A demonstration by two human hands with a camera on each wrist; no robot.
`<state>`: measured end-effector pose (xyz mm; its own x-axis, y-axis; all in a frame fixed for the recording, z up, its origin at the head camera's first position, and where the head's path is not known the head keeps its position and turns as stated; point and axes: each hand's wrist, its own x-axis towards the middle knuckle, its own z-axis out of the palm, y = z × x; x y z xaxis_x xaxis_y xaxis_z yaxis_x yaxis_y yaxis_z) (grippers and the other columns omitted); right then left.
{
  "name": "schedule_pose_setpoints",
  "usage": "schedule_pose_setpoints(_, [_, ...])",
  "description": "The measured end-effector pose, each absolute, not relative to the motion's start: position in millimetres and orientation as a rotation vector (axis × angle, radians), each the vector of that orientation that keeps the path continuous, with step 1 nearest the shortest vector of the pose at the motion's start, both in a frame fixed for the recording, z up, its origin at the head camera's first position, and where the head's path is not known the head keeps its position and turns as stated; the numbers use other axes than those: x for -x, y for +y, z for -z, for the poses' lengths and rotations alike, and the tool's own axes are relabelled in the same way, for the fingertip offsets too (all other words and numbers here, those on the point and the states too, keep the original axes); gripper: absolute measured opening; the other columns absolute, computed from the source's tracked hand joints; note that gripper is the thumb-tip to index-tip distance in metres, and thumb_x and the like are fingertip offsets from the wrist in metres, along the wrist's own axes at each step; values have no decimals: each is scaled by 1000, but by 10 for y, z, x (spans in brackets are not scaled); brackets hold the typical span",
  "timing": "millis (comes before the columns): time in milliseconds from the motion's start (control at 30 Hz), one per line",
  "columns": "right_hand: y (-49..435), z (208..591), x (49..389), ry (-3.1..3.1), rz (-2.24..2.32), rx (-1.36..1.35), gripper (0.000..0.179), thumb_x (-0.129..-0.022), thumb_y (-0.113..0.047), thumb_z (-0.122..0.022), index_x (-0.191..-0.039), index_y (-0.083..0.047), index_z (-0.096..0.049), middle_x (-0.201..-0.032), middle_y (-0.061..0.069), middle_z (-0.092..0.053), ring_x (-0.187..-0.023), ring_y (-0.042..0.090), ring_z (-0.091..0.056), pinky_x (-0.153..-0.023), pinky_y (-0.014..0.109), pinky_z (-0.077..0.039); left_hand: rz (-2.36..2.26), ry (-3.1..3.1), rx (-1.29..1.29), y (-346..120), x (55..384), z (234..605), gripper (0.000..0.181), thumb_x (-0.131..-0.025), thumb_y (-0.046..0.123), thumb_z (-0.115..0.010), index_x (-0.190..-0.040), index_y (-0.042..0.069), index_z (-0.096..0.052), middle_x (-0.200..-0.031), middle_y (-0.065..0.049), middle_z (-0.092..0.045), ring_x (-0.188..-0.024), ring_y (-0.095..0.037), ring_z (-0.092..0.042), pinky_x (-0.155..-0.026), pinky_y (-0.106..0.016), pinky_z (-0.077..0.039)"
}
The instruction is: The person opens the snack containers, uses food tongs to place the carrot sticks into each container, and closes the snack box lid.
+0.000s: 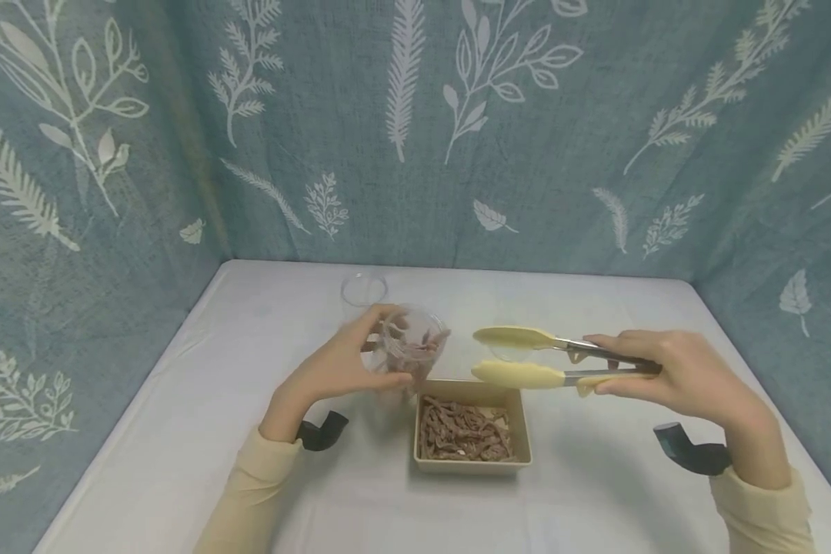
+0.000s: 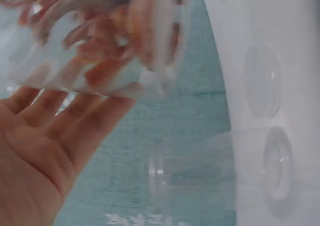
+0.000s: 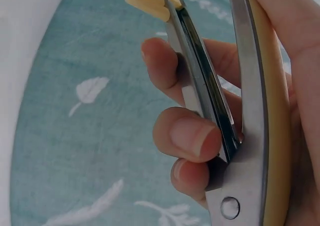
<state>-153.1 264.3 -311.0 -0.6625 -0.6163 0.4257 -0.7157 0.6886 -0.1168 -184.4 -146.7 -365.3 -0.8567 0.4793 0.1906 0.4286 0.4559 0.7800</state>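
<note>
My left hand (image 1: pixel 360 358) grips a clear plastic jar (image 1: pixel 425 323), its fingers and thumb spread round the side. Pinkish-brown strips (image 2: pixel 100 36) lie inside the jar, seen through its wall in the left wrist view. The jar is raised above the table, close to the back left corner of a cream square box (image 1: pixel 471 467). More brown strips (image 1: pixel 460 431) cover much of the box's floor. In my right hand (image 1: pixel 692 373) is a pair of tongs (image 3: pixel 250 111) with metal arms and yellow tips. Those tips stand apart, pointing left, over the area behind the box.
A clear, round-rimmed container (image 1: pixel 364 290) stands toward the back of the white table (image 1: pixel 284 308). In the left wrist view a clear jar (image 2: pixel 190 176) and a flat clear disc (image 2: pixel 262 81) show. Blue-green leaf-patterned cloth (image 1: pixel 360 192) encloses the table's back and sides.
</note>
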Motion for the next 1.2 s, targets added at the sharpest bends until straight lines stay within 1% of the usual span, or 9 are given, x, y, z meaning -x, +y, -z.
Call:
schedule_pose_setpoints(133, [2659,3228,1524,-2592,-390,-1032,53,-64,-39,-81,-113,-26,-67,-65,-26,-38,-51,-9,-26,-46,8,-25,-1620,2546,-818,-1512,1925,3697,76,-75,22,-78,-137,24,-34,-127,-1,-51,-116,-25,-53,-93,-45,-47])
schedule_pose_setpoints(233, [2635,3333,1528,-2619,-416,-1056,54,-65,-42,-80,-114,-24,-67,-70,-26,-46,-53,-8,-30,-47,11,-28,-1761,2504,-827,-1521,1963,3727,72,-79,14,-73,-138,19,-32,-128,-5,-49,-114,-26,-54,-91,-45,-49])
schedule_pose_setpoints(400, [2546,3518,1546,-2679,-476,-1117,58,-68,-48,-75,-119,-22,-64,-78,-24,-51,-55,-8,-36,-49,12,-34,-1950,2462,-801,-1507,1996,3757,72,-82,5,-68,-141,11,-28,-131,-11,-46,-110,-30,-52,-88,-43,-51])
schedule_pose_setpoints(533, [2464,3664,1552,-2734,-519,-1150,63,-69,-54,-72,-122,-22,-61,-83,-24,-53,-55,-9,-36,-49,12,-35,-2004,2472,-704,-1460,2008,3772,71,-82,7,-69,-140,13,-29,-131,-10,-45,-110,-29,-53,-89,-42,-50])
schedule_pose_setpoints(700, [2416,3772,1563,-2766,-557,-1168,71,-66,-58,-71,-125,-20,-59,-86,-23,-53,-54,-8,-32,-48,12,-33,-2010,2475,-611,-1344,2007,3775,70,-82,9,-70,-140,18,-31,-133,-9,-43,-120,-31,-49,-96,-47,-45])
schedule_pose_setpoints(800, [2423,3781,1572,-2775,-579,-1174,73,-65,-58,-72,-126,-20,-59,-86,-23,-52,-54,-7,-31,-48,13,-33,-2007,2483,-578,-1250,2026,3793,70,-82,13,-71,-140,19,-32,-133,-9,-45,-123,-32,-47,-99,-49,-42])
schedule_pose_setpoints(933, [2452,3760,1581,-2787,-609,-1195,73,-64,-55,-75,-126,-20,-58,-86,-22,-52,-55,-6,-29,-48,13,-32,-1999,2505,-555,-1113,2077,3830,71,-79,18,-75,-139,21,-36,-131,-7,-50,-121,-30,-49,-101,-45,-42])
schedule_pose_setpoints(1067, [2480,3747,1592,-2791,-651,-1227,73,-65,-53,-76,-127,-19,-57,-86,-21,-52,-54,-6,-27,-46,12,-31,-1991,2533,-549,-992,2134,3864,72,-75,20,-78,-136,20,-40,-128,-6,-53,-117,-27,-52,-98,-42,-45])
schedule_pose_setpoints(1200, [2509,3762,1613,-2789,-677,-1239,73,-66,-53,-75,-128,-19,-57,-86,-21,-52,-54,-6,-27,-46,11,-31,-1946,2547,-535,-881,2229,3898,73,-74,24,-79,-136,21,-41,-128,-3,-54,-115,-26,-52,-91,-41,-49])
